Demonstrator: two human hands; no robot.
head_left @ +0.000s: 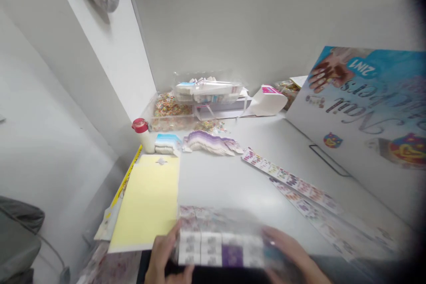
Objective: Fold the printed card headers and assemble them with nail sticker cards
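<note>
A blurred sheet of nail stickers in clear wrap (218, 239) sits at the near edge of the bench (226, 182), held flat between both hands. The left hand (164, 255) grips its left edge, thumb on top and fingers curled beneath; the right hand (289, 253) closes on its right edge in the same way. The sheet shows rows of white and purple squares, too smeared to read.

Just left of it, touching the left hand's side, lies a pale yellow card (148, 202) with a small hang hole at its far end. Under the card a yellow-edged stack of papers (115, 206) juts out toward the bench's left side. Beyond the card stand a small bottle with a red cap (142, 133), a short blue-and-white stack (167, 143) and a fanned purple stack of sticker sheets (209, 142).

To the right, long strips of nail stickers (293, 182) run diagonally across the bench. At the back sits a clear plastic box (173, 111) of colourful bits, with more packets on it. A big printed display board (369, 106) leans at the right.
</note>
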